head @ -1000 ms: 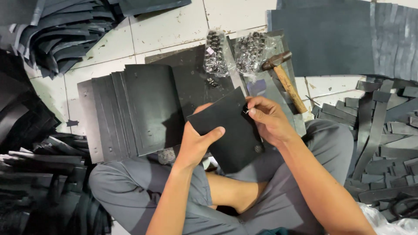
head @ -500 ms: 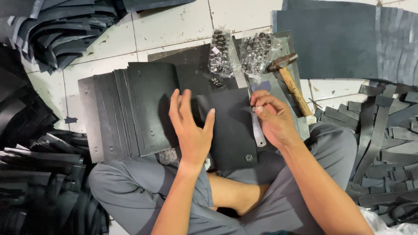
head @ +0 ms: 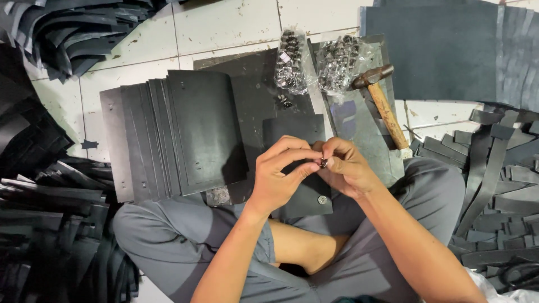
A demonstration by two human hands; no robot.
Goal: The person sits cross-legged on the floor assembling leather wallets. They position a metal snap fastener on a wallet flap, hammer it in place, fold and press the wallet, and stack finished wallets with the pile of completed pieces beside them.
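Both hands, left hand and right hand, pinched a small metal snap between fingertips over the black leather panel on the lap. Risk: snap likely slips, dropping among floor scraps.

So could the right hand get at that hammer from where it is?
Probably yes: the hammer lies bare on the floor just beyond the right hand, nothing between them, though its fingertips are pinching a small metal piece.
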